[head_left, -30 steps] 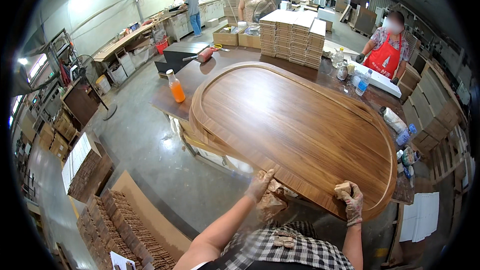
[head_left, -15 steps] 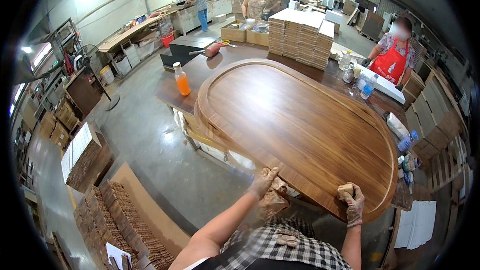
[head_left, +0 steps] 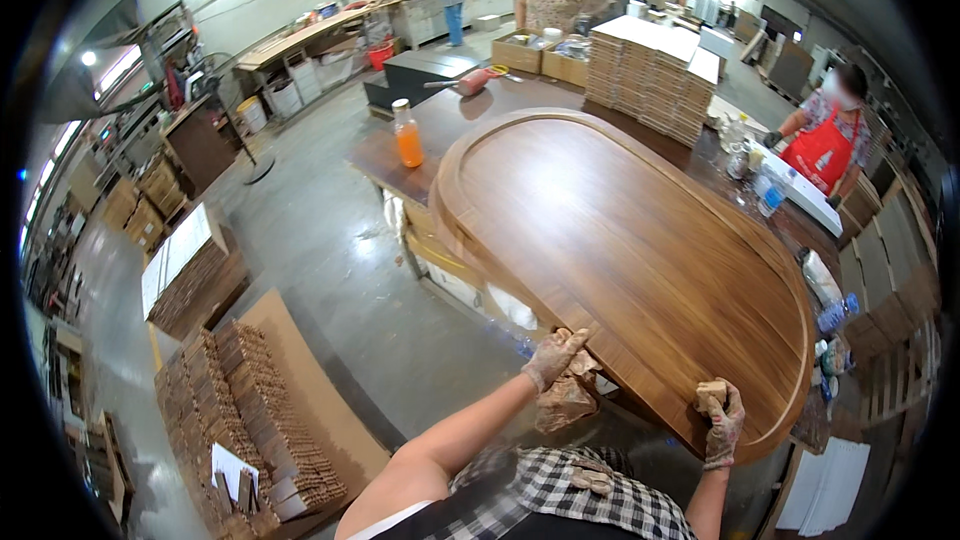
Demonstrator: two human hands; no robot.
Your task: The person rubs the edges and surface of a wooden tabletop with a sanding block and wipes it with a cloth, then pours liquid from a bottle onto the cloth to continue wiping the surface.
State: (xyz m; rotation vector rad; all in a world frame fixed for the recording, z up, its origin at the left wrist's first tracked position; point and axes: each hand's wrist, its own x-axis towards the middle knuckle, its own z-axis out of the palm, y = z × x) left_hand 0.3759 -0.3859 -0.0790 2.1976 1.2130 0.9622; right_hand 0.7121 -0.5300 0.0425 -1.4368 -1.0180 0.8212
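Note:
A long oval wooden panel (head_left: 620,240) with a raised rim lies across the workbench in front of me. My left hand (head_left: 553,360), in a stained glove, is closed at the panel's near edge, and a crumpled brown cloth (head_left: 567,402) hangs down from it. Further right, my gloved right hand (head_left: 726,426) grips a small tan block (head_left: 712,396) over the panel's surface near the rounded right end. Whether the block's underside touches the wood cannot be made out.
An orange drink bottle (head_left: 408,135) stands at the bench's left corner. Stacked boards (head_left: 650,75) rise behind the panel; plastic bottles (head_left: 771,195) line the right side. Two people (head_left: 828,135) (head_left: 555,0) work across the bench. Piled wooden strips (head_left: 235,410) sit on the floor at left.
The whole view has turned a little, so the scene sits further right. Both hands stay at about the same places along the panel, still holding the cloth and the block.

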